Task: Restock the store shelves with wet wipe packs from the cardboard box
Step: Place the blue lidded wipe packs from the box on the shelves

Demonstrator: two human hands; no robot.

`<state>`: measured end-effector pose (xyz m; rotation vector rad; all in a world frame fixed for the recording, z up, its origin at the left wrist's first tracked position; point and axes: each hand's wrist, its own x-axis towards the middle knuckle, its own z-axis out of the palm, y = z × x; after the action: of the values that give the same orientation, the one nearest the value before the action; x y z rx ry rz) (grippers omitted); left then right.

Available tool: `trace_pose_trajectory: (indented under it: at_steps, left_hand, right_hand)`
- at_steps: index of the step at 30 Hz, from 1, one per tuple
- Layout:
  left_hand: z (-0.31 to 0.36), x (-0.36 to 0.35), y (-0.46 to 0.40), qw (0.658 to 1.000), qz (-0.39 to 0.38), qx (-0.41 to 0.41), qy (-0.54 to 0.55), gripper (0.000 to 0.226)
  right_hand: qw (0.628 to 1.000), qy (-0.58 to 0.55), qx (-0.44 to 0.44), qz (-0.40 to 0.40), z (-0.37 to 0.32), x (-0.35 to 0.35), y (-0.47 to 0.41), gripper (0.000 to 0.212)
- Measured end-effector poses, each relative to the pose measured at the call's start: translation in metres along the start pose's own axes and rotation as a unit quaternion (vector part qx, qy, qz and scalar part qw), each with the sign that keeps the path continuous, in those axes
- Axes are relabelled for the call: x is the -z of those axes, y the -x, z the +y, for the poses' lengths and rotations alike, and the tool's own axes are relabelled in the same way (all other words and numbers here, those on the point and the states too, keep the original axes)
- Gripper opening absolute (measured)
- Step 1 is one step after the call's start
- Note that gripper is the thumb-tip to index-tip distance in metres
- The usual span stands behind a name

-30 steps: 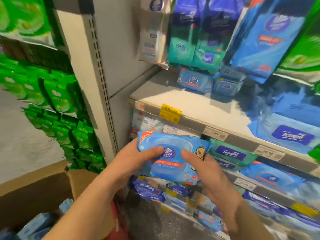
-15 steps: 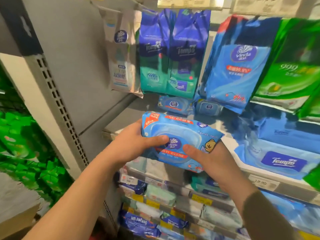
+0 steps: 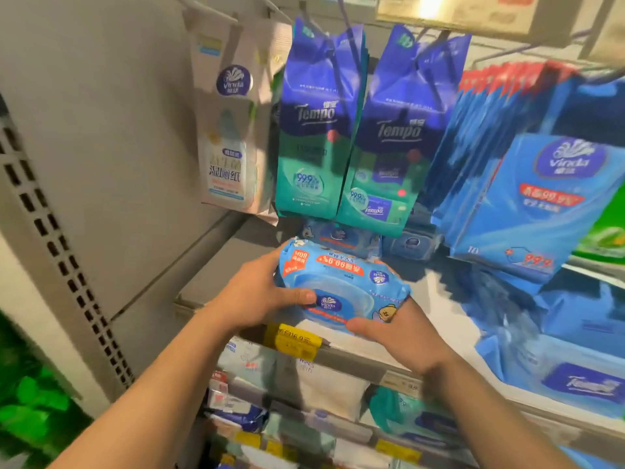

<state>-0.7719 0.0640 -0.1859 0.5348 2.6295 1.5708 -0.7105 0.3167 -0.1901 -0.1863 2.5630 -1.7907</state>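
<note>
Both hands are gripping a blue wipe pack (image 3: 341,286) between them over the shelf (image 3: 216,262): the left hand (image 3: 260,296) is clasping its left end, thumb on top, and the right hand (image 3: 399,333) is cupping its right underside.

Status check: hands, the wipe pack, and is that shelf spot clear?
Left hand and right hand both grip the blue wipe pack. Pack over the shelf front edge, not clearly down. Same packs behind; gap open.

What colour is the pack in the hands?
Light blue, with red labels: the pack, seen in the head view, the only one.
</note>
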Motion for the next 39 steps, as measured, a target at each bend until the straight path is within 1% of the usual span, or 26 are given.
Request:
trace_pose_trajectory:
  at_steps: [2,4,8,10,12,14,17,21,24,27,30,32,34,36,39]
  left_hand:
    - [-0.007,0.001,-0.006,0.999,-0.011,0.018,-0.034,0.042]
    - [-0.009,0.003,-0.012,0.997,-0.025,0.031,-0.068,0.037]
    - [-0.006,0.003,-0.030,0.994,-0.036,0.034,-0.101,0.036]
    - [-0.007,0.001,-0.043,0.994,-0.025,0.031,-0.107,0.036]
    - [-0.009,-0.001,-0.056,0.993,-0.016,0.032,-0.111,0.032]
    - [-0.012,-0.003,-0.070,0.990,-0.026,0.043,-0.133,0.025]
    - [-0.019,-0.004,-0.089,0.982,-0.047,0.076,-0.165,0.036]
    - [-0.027,-0.011,-0.099,0.979,-0.032,0.090,-0.183,0.044]
    - [-0.028,-0.014,-0.098,0.980,-0.020,0.099,-0.169,0.042]
    - [-0.022,-0.015,-0.096,0.979,-0.024,0.110,-0.171,0.038]
    - [-0.016,-0.015,-0.090,0.971,-0.012,0.122,-0.207,0.048]
    - [-0.013,-0.015,-0.083,0.966,0.006,0.128,-0.225,0.055]
    - [-0.014,-0.016,-0.073,0.966,0.016,0.140,-0.216,0.064]
    - [-0.012,-0.016,-0.061,0.970,0.026,0.136,-0.201,0.073]
    - [-0.005,-0.012,-0.041,0.974,0.028,0.133,-0.183,0.079]
  right_hand:
    - [0.999,0.045,-0.009,-0.018,0.008,0.005,-0.006,0.063]
    - [0.996,0.082,-0.013,-0.012,0.012,0.010,-0.014,0.058]
    - [0.990,0.142,-0.017,0.007,0.016,0.015,-0.036,0.056]
    - [0.983,0.180,-0.018,0.040,0.020,0.013,-0.049,0.052]
    - [0.981,0.172,-0.033,0.084,0.024,0.011,-0.061,0.048]
    - [0.982,0.147,-0.052,0.103,0.027,0.009,-0.073,0.043]
    - [0.981,0.133,-0.086,0.115,0.032,0.007,-0.086,0.042]
    - [0.970,0.164,-0.104,0.145,0.036,0.005,-0.093,0.041]
    - [0.968,0.174,-0.116,0.141,0.033,0.006,-0.093,0.042]
    - [0.965,0.180,-0.128,0.139,0.032,0.008,-0.092,0.038]
    - [0.967,0.172,-0.120,0.148,0.034,0.008,-0.087,0.036]
    - [0.970,0.147,-0.117,0.155,0.036,0.007,-0.081,0.036]
    - [0.969,0.135,-0.121,0.168,0.034,0.005,-0.071,0.035]
    - [0.964,0.148,-0.126,0.180,0.030,0.003,-0.060,0.030]
    - [0.966,0.153,-0.124,0.166,0.021,-0.002,-0.046,0.019]
